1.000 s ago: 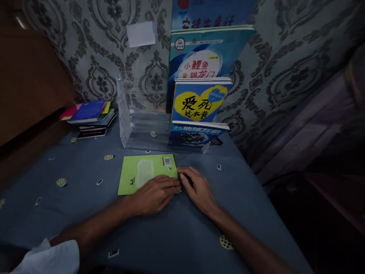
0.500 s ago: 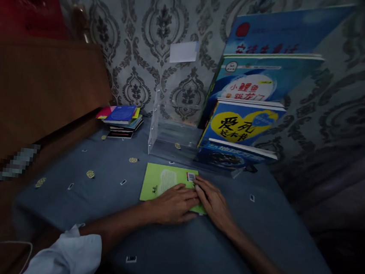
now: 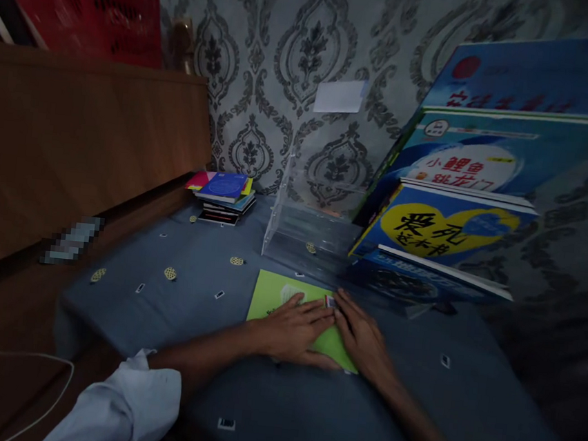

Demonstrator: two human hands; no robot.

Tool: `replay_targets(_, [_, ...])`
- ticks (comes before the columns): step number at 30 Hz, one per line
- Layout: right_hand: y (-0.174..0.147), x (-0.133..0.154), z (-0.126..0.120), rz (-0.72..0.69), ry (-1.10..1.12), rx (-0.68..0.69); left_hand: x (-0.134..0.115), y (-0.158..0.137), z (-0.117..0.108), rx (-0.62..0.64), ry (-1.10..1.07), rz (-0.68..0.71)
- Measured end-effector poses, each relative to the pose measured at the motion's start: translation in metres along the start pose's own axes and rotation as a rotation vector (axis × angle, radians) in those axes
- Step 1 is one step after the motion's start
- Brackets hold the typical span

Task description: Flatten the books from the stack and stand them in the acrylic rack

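A green book (image 3: 266, 289) lies on the blue-grey tablecloth, a white text patch and a barcode showing on its cover. My left hand (image 3: 301, 329) rests flat across the middle of it, fingers stretched and a little spread. Along the book's right side lies my right hand (image 3: 363, 335), its fingers extended and its fingertips near the barcode, close to the left fingertips. Just behind the book stands a clear acrylic rack (image 3: 297, 238).
Picture books, one with a yellow heart (image 3: 431, 227), lean in tiers on the rack's right side. A stack of small books (image 3: 224, 189) sits at the back left. Beside the table are a wooden cabinet (image 3: 85, 117) with a red basket (image 3: 121, 10) on top and a white cable (image 3: 16, 352).
The view has turned left, so things sit farther right. My left hand has spread further over the green book, covering more of the text patch. Both hands remain on the book.
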State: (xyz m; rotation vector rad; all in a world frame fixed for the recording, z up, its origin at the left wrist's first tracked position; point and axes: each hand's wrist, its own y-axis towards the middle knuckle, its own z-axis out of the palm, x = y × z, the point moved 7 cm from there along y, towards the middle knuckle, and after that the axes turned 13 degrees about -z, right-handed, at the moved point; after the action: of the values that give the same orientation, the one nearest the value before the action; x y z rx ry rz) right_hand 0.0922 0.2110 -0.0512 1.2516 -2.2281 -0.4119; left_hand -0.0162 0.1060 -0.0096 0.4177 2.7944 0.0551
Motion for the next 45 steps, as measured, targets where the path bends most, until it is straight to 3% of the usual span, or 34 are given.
replay_targets(8, [-0.001, 0.013, -0.004, -0.011, -0.102, 0.061, 0.046, 0.010, -0.003, 0.007, 0.034, -0.177])
replay_targets(13, [-0.007, 0.016, -0.004, -0.005, -0.146, 0.079, 0.056, 0.010, -0.006, -0.005, 0.039, -0.198])
replay_targets(28, [-0.048, 0.023, -0.008, -0.155, -0.135, 0.071, 0.047, 0.008, -0.016, 0.007, 0.162, -0.223])
replay_targets(34, [-0.050, 0.025, -0.016, -0.236, -0.093, 0.162, 0.033, 0.006, -0.016, -0.070, 0.237, -0.095])
replay_targets(39, [-0.047, 0.030, -0.022, -0.178, -0.065, 0.218, 0.020, 0.001, -0.011, -0.082, 0.197, -0.012])
replay_targets(45, [-0.042, 0.040, -0.033, -0.173, 0.010, 0.213, 0.004, -0.007, -0.003, 0.012, 0.140, 0.090])
